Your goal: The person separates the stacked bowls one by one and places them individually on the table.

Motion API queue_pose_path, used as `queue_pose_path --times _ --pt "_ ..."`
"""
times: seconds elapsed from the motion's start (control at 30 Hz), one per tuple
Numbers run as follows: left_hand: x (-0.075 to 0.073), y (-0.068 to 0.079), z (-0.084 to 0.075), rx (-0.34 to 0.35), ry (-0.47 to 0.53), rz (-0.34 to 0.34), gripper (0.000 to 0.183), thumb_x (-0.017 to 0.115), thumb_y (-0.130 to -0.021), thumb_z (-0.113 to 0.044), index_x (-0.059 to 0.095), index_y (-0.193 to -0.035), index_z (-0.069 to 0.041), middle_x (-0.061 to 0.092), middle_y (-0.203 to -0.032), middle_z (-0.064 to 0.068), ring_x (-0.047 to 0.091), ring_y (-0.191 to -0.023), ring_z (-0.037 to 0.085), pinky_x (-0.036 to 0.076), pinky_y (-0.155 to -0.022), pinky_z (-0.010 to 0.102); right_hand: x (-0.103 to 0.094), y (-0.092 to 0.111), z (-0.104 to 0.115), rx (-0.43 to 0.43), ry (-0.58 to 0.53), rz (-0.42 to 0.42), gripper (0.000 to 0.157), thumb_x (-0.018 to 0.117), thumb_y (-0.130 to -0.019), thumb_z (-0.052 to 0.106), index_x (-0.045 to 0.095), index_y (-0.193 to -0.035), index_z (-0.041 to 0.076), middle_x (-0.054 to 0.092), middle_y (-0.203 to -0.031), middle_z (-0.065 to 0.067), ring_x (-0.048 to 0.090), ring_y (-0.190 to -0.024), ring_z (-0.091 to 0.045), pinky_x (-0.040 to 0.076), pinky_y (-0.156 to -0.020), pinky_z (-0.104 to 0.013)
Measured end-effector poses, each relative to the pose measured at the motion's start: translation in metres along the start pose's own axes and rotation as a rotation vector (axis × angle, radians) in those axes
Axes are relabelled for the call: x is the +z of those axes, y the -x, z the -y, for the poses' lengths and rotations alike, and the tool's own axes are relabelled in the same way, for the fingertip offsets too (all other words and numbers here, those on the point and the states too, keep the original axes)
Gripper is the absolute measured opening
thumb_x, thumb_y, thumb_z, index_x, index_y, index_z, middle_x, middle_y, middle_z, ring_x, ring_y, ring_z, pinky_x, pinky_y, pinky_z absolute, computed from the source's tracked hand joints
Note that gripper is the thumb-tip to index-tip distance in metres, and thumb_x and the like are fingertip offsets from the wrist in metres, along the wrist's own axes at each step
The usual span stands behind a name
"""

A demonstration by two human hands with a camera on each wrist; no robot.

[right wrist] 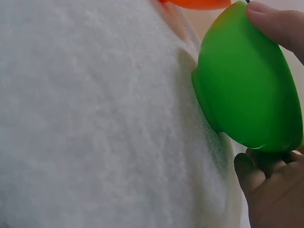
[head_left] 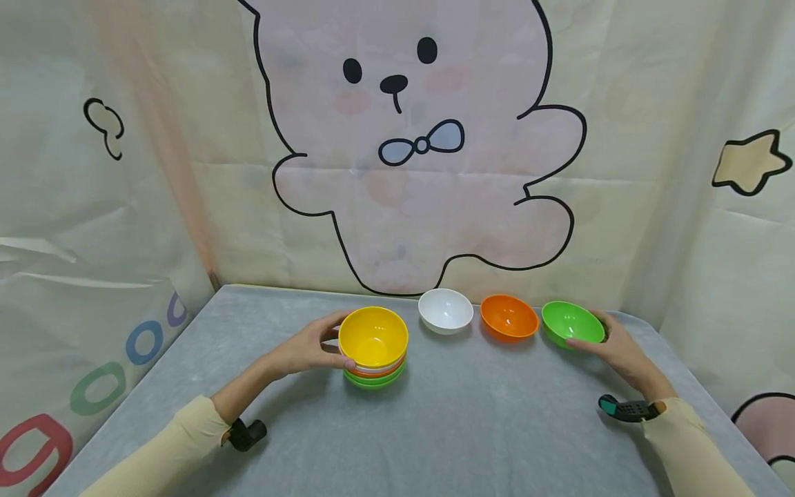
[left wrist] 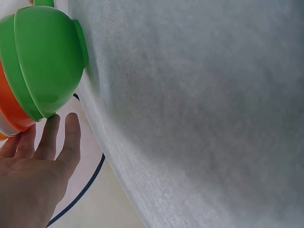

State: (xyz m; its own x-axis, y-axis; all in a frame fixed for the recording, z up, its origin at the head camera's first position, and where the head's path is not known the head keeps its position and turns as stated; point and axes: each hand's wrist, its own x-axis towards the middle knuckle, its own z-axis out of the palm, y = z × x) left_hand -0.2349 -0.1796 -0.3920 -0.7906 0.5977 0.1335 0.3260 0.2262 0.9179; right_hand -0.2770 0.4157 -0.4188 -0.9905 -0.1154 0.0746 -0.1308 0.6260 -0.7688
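Observation:
A stack of nested bowls stands left of the table's middle, with a yellow bowl (head_left: 373,336) on top and white, orange and green rims below it. My left hand (head_left: 313,346) holds the side of this stack, thumb in front and fingers behind. In the left wrist view, the fingers reach the stack's side near a green bowl (left wrist: 50,59). At the right end of a row of bowls, my right hand (head_left: 623,352) grips a green bowl (head_left: 571,323) by its rim and side. The right wrist view shows its thumb at the rim and the other fingers along the opposite side.
A white bowl (head_left: 445,311) and an orange bowl (head_left: 509,318) sit between the stack and the right-hand green bowl, near the far edge. Grey cloth (head_left: 459,421) covers the table. A printed curtain (head_left: 205,103) hangs behind and along both sides.

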Motion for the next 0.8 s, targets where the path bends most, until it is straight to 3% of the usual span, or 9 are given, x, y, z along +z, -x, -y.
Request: queue_pose_path --times 0.13,0.23,0.37,0.47,0.63,0.8 --pt "0.000 0.000 -0.001 0.000 -0.003 0.001 0.081 0.083 -0.088 -0.020 0.038 -0.155 -0.010 0.046 -0.150 0.007 0.050 -0.131 0.033 0.052 -0.099 0.042 -0.005 0.001 0.000 0.003 -0.006 0.023 0.099 0.074 -0.096 0.028 0.006 -0.158 -0.009 0.016 -0.157 -0.037 0.029 -0.133 -0.052 0.031 -0.104 -0.064" --pt "0.000 0.000 -0.001 0.000 -0.003 0.002 0.082 0.083 -0.088 -0.020 0.038 -0.155 -0.010 0.046 -0.150 0.007 0.051 -0.131 0.032 0.052 -0.099 0.041 -0.011 0.004 0.001 -0.005 -0.032 0.042 0.099 0.072 -0.097 0.026 0.002 -0.159 -0.007 0.010 -0.159 -0.037 0.022 -0.140 -0.056 0.037 -0.110 -0.040" --pt "0.000 0.000 0.000 0.002 0.008 0.006 0.081 0.083 -0.088 -0.019 0.038 -0.155 -0.010 0.045 -0.151 0.007 0.050 -0.131 0.033 0.052 -0.098 0.041 -0.020 0.009 0.002 -0.048 -0.074 0.030 0.091 0.068 -0.100 0.022 0.004 -0.160 -0.005 0.009 -0.161 -0.034 0.014 -0.144 -0.054 0.036 -0.092 -0.005" --pt "0.000 0.000 0.000 0.003 0.011 0.007 0.081 0.083 -0.088 -0.019 0.038 -0.155 -0.010 0.045 -0.151 0.007 0.050 -0.131 0.033 0.052 -0.098 0.041 -0.025 0.014 0.002 -0.064 -0.070 -0.024 0.083 0.066 -0.102 0.023 0.013 -0.161 -0.002 0.008 -0.163 -0.029 0.012 -0.146 -0.051 0.037 -0.089 -0.003" --pt "0.000 -0.001 0.001 -0.001 0.015 0.009 0.081 0.083 -0.088 -0.019 0.038 -0.155 -0.010 0.045 -0.150 0.008 0.050 -0.131 0.033 0.051 -0.099 0.042 -0.029 0.019 0.001 -0.077 -0.032 -0.142 0.068 0.067 -0.101 0.024 0.034 -0.159 0.012 0.019 -0.165 -0.019 0.025 -0.145 -0.045 0.042 -0.084 -0.005" --pt "0.000 -0.001 0.001 -0.003 0.017 0.006 0.082 0.083 -0.088 -0.019 0.038 -0.155 -0.009 0.046 -0.150 0.008 0.050 -0.131 0.034 0.051 -0.099 0.044 -0.029 0.021 0.006 -0.148 -0.038 -0.242 0.059 0.072 -0.098 0.018 0.046 -0.151 0.011 0.042 -0.151 -0.011 0.046 -0.136 -0.017 0.043 -0.086 -0.005"
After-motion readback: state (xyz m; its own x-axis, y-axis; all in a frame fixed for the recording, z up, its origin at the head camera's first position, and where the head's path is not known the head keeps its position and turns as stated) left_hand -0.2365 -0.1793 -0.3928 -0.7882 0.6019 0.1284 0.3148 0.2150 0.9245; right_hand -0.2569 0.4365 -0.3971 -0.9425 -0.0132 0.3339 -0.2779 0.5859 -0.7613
